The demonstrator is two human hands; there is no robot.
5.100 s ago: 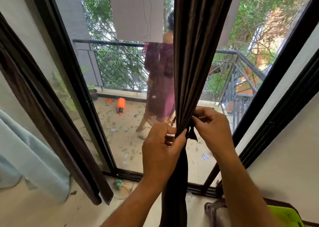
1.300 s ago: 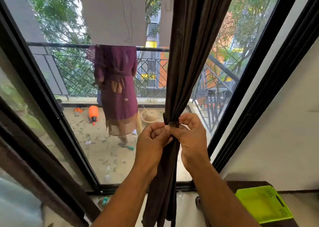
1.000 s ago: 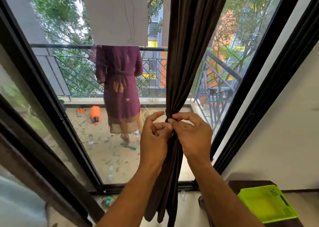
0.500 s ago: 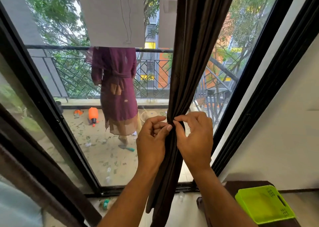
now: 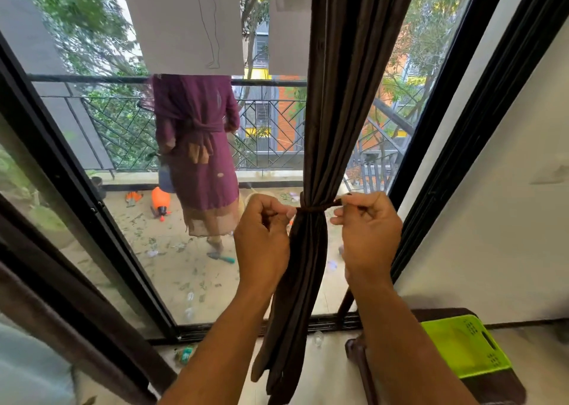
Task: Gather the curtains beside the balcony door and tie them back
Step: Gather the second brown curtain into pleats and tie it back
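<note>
Background: balcony door, glass.
Done: curtain gathered, tie wrapped around.
Hands: left hand and right hand each pinch a tie end.
Left: finish the knot, probably.

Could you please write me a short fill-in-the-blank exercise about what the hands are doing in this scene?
1. Both hands pull the ends of a thin tie cinched round the dark ____ curtain.
2. The left hand is on the tie's ____ side.
3. At lower right sits a bright ____ basket.

Missing words: brown; left; green
</note>
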